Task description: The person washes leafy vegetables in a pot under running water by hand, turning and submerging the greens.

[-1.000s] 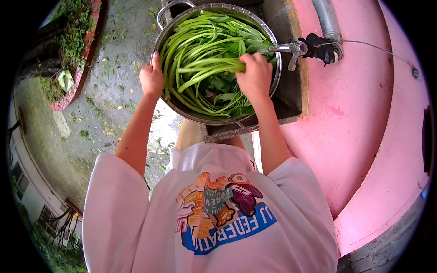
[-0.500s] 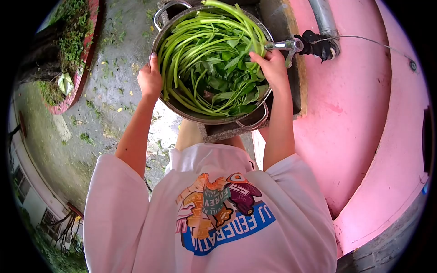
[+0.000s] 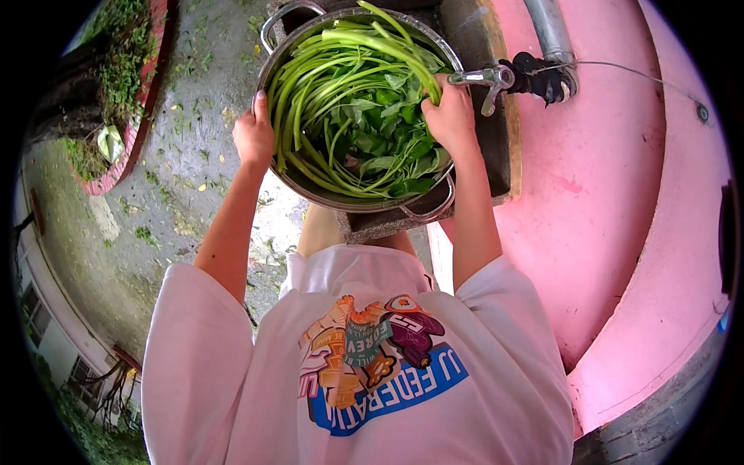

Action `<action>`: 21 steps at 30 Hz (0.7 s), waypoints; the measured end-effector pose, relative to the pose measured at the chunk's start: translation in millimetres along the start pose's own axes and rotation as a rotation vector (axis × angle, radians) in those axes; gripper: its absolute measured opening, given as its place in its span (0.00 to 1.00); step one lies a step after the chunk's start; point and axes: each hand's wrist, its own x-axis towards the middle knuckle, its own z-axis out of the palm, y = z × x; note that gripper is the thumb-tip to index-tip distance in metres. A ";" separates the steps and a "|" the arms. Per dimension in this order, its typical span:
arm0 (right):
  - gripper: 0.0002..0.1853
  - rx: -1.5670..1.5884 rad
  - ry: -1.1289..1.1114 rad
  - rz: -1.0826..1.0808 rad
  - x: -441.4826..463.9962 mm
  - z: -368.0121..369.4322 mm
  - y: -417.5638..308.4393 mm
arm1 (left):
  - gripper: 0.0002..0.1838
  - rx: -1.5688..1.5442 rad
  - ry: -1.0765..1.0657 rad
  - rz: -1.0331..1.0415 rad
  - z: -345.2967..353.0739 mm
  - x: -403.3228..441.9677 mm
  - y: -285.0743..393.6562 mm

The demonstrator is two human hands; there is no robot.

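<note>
A round metal basin (image 3: 293, 180) with two loop handles is full of long-stemmed leafy greens (image 3: 380, 116). My left hand (image 3: 254, 132) grips the basin's left rim, with the thumb on top of it. At the right side, my right hand (image 3: 451, 118) is closed round a bunch of the green stems, which arc up toward the basin's far rim. The metal tap (image 3: 488, 77) reaches in from the right, its spout end right beside my right hand. Leaves fill the basin's middle and right part.
Under and behind the basin is a stone sink (image 3: 508, 147). A pink wall (image 3: 581, 217) with a grey pipe (image 3: 552, 31) and a thin wire stands to the right. Wet paving (image 3: 178, 201) and a brick-edged plant bed (image 3: 128, 159) lie to the left.
My right hand has gone from the basin's middle to its right side, swinging the held stems up toward the far rim. The basin has shifted slightly left. My left hand still grips its rim.
</note>
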 end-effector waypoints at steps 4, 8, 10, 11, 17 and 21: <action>0.28 1.038 -0.204 0.174 2.7 11.5 14.4 | 0.39 -0.002 0.027 0.022 1.3 1.5 -1.1; 0.29 1.082 -0.263 0.181 6.5 -3.7 9.4 | 0.39 -0.020 0.016 0.001 3.1 3.3 -4.5; 0.25 0.923 -0.321 0.179 13.9 -1.0 13.0 | 0.39 -0.018 0.019 0.013 2.4 3.0 -3.6; 0.23 0.843 -0.348 0.179 15.3 0.1 14.8 | 0.39 -0.014 0.022 0.021 1.8 2.2 -3.2; 0.15 0.756 -0.121 0.095 12.7 9.5 18.8 | 0.39 0.014 -0.005 0.000 -3.0 -1.2 3.8; 0.12 1.041 -0.262 0.204 17.5 -5.7 27.8 | 0.39 -0.006 0.009 0.019 -1.8 -2.9 3.7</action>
